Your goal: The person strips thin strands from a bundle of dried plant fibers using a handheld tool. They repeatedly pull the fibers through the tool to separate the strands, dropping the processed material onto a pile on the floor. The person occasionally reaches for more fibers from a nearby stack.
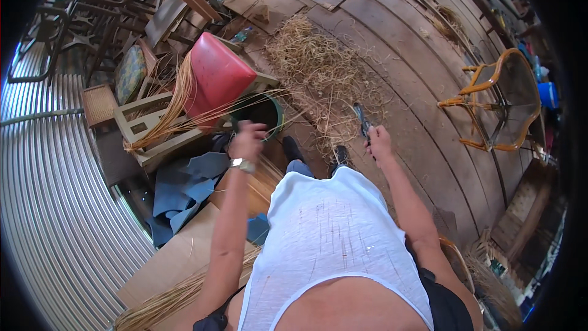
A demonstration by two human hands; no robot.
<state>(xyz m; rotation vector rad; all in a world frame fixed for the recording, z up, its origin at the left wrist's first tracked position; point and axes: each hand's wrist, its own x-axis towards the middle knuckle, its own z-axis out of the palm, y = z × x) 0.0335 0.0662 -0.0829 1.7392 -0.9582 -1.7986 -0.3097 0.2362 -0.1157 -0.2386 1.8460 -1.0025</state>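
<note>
My left hand [247,141], with a watch on its wrist, is over the near side of a dark green bucket [278,124]. Its fingers are bent and smeared by motion, so whether they grip anything does not show. Long pale cane strands [179,95] hang over the red padded seat [217,70] of a chair and fan out across the bucket just beyond this hand. My right hand [380,143] is closed round the dark handles of metal shears [361,115], which point away from me above the floor.
A tangled heap of cane scraps [315,55] covers the wooden floor ahead. On the right stands a rattan-framed chair [499,101]. Blue sheet pieces [184,190] lie at left, near corrugated metal [58,190]. A strand bundle [162,299] lies at lower left.
</note>
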